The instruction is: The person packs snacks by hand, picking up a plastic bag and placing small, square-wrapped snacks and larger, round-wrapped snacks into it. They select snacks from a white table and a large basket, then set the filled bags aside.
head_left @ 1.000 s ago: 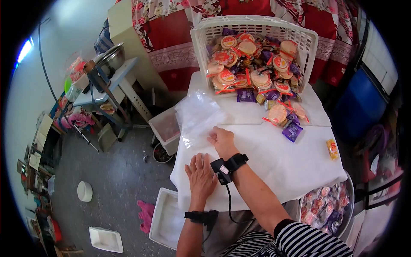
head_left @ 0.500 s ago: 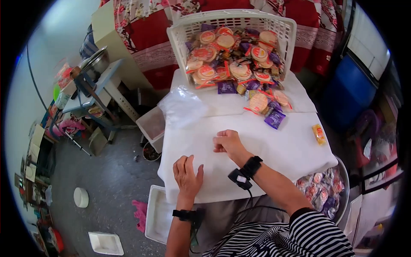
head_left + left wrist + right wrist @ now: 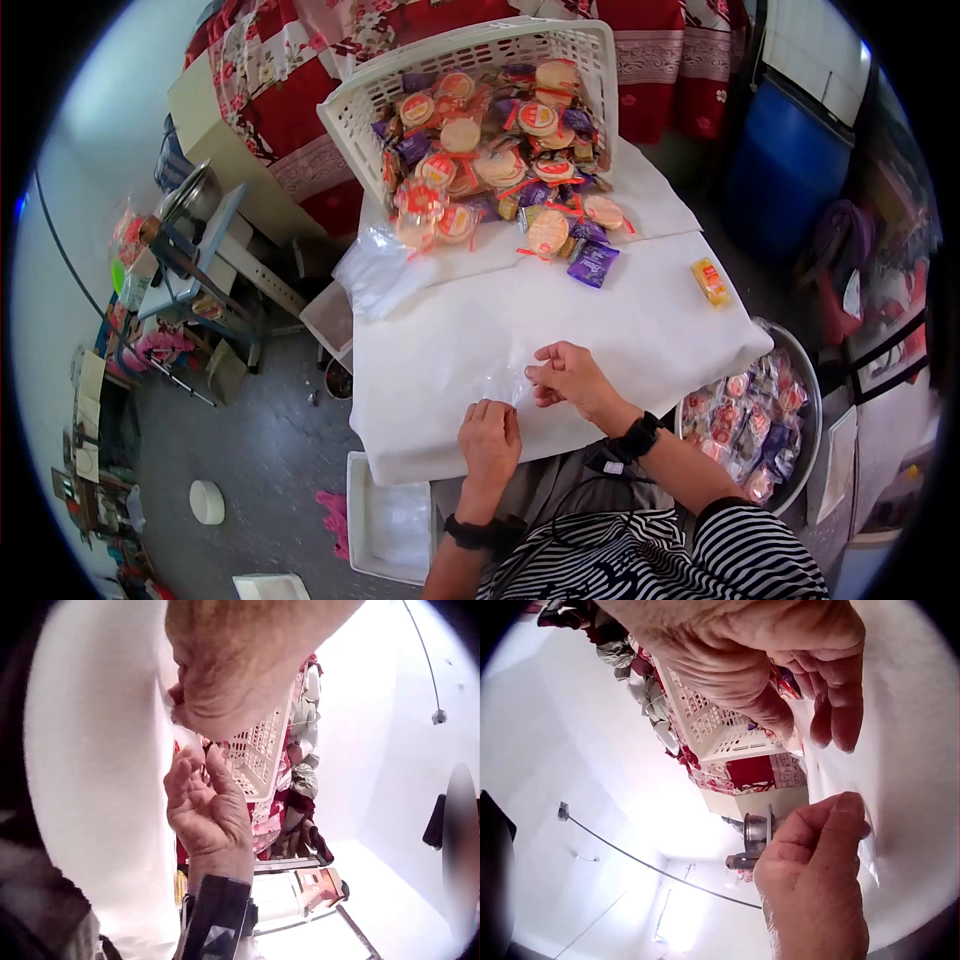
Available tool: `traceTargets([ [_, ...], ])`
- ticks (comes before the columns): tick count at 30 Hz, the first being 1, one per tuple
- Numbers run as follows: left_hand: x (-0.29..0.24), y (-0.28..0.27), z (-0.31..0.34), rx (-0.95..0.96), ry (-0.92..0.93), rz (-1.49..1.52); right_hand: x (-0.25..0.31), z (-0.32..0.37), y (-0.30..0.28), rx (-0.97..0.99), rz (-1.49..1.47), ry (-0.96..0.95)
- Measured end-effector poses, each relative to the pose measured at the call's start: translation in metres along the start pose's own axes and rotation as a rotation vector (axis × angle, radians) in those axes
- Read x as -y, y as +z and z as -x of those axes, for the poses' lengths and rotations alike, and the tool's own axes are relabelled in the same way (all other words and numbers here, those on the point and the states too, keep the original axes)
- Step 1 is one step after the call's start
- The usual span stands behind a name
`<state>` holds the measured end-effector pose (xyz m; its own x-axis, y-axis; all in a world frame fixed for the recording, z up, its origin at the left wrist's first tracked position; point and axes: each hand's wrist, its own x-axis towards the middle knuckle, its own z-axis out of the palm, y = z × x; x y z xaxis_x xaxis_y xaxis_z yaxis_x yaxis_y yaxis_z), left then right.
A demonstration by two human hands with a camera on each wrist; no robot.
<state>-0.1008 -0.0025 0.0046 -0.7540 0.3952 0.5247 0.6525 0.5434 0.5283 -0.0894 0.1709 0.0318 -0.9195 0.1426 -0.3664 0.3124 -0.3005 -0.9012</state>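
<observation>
My left hand [image 3: 490, 440] is near the table's front edge, and its thumb and finger pinch a thin clear plastic bag [image 3: 868, 851]. In the head view the bag spreads faintly over the white cloth beyond that hand. My right hand [image 3: 572, 382] is at the bag's right side, thumb and fingers apart in the right wrist view. More clear plastic bags [image 3: 375, 280] lie at the table's left edge. A tipped white basket [image 3: 345, 125] at the back holds packaged round crackers [image 3: 548, 232] and purple packets [image 3: 593, 264], some spilling onto the cloth.
A yellow packet [image 3: 711, 282] lies on the table's right side. Below the right edge stands a metal basin [image 3: 810, 400] of filled bags. A white tray [image 3: 390, 525] is at lower left, and a blue barrel [image 3: 790, 150] stands at the back right.
The hands have moved toward the table's front edge and closer together. A thin clear bag now shows between them, pinched by the left hand. The head view has shifted.
</observation>
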Motion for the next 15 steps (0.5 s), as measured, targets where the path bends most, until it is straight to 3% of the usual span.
traceTargets([
  [8, 0.001, 0.013, -0.007, 0.029, -0.218, 0.183, -0.011, 0.004, -0.012, 0.05, -0.048, 0.021],
  [10, -0.005, 0.013, -0.008, 0.062, -0.264, 0.233, -0.016, 0.002, -0.013, 0.143, 0.001, 0.013],
  [15, -0.004, 0.015, -0.01, 0.156, -0.43, 0.4, -0.016, 0.006, -0.008, 0.129, 0.089, -0.042],
])
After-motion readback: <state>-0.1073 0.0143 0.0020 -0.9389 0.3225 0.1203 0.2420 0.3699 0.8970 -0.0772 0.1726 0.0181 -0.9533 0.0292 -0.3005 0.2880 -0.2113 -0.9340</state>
